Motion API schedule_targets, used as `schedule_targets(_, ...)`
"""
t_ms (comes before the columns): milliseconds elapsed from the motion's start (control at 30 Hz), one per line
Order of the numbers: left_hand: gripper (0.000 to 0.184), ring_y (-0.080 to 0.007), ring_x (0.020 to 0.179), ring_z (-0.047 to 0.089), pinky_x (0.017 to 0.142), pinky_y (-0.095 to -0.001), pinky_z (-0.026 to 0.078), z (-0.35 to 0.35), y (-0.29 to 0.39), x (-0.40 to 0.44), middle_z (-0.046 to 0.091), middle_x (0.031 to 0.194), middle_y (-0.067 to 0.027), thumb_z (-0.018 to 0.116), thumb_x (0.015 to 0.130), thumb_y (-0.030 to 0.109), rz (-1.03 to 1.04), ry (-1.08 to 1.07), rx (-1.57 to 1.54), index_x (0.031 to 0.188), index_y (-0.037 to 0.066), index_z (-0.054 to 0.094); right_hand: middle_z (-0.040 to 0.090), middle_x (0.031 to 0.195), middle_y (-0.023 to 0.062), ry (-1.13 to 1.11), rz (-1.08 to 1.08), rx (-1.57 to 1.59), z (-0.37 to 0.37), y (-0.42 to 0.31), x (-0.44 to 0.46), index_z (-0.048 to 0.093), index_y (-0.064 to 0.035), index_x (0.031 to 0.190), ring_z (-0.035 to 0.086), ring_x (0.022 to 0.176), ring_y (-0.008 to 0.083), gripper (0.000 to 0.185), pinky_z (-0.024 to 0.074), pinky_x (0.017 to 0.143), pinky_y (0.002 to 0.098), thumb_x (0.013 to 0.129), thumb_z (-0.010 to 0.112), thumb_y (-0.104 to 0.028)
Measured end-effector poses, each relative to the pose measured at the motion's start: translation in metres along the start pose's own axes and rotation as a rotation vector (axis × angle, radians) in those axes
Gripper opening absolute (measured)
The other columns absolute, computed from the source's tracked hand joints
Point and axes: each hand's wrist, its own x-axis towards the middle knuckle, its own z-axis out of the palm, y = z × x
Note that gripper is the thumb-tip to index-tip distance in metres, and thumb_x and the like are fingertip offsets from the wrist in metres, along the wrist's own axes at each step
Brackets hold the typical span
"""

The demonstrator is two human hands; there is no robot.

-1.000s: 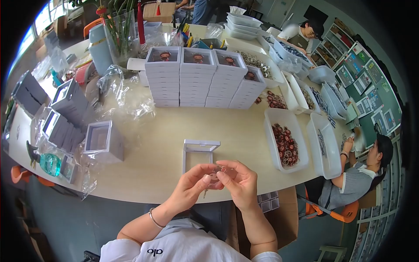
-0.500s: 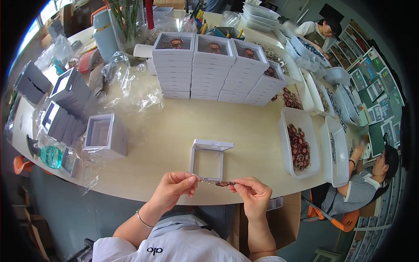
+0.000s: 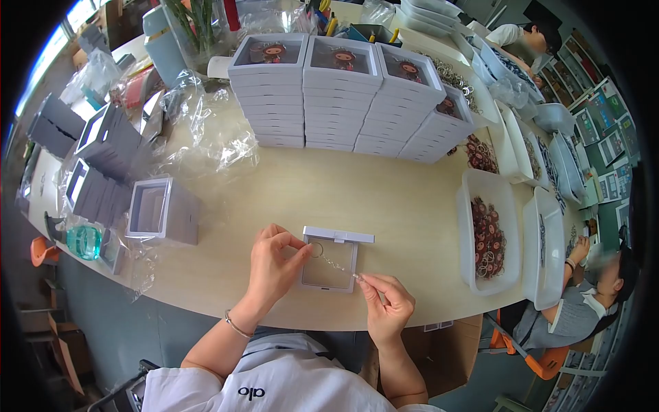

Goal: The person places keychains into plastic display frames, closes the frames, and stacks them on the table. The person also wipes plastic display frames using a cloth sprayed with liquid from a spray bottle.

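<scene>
A keychain (image 3: 335,264) stretches slantwise between my two hands. My left hand (image 3: 273,264) pinches its metal ring end, higher and to the left. My right hand (image 3: 386,302) pinches the other end, and its fingers mostly hide the charm there. Directly beneath the chain, a white display case (image 3: 355,259) lies on the table with its lid (image 3: 338,235) raised at the far side. A clear window fills the frame of the case.
Stacked cases (image 3: 336,89) with figure charms stand at the back. A white bin (image 3: 468,257) of brown keychains sits right, beside a narrower bin (image 3: 547,275). At left are more cases (image 3: 180,213) and plastic wrap (image 3: 206,130). A co-worker (image 3: 576,309) sits at far right.
My left hand has moved up and forward over the case, so the chain now slants. My right hand has shifted slightly left and down. The view has also shifted a little.
</scene>
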Motion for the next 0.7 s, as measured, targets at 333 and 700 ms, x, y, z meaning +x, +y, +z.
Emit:
schedule_targets(333,0.014,-0.0292,0.088,0.051,0.077,-0.0387,0.045,0.009,-0.001,0.005,0.056,0.089,-0.0116,0.078,0.070,0.007,0.101,0.041,0.152,0.071,0.001,0.065,0.070,0.092,0.0133,-0.026,-0.009,-0.047,0.001,0.009,0.005,0.070,0.0015,0.095,0.069,0.079,0.0202,0.011,0.0554,0.067,0.0273,0.084,0.070,0.003)
schedule_targets(700,0.019,-0.0309,0.088,0.055,0.073,-0.0401,0.047,0.011,-0.004,0.008,0.056,0.092,-0.0132,0.077,0.069,0.005,0.089,0.030,0.138,0.073,0.002,0.059,0.070,0.095,0.0125,-0.001,-0.215,-0.252,0.016,0.008,0.014,0.071,0.0013,0.097,0.069,0.078,0.0229,0.020,0.0568,0.065,0.0294,0.078,0.074,0.005)
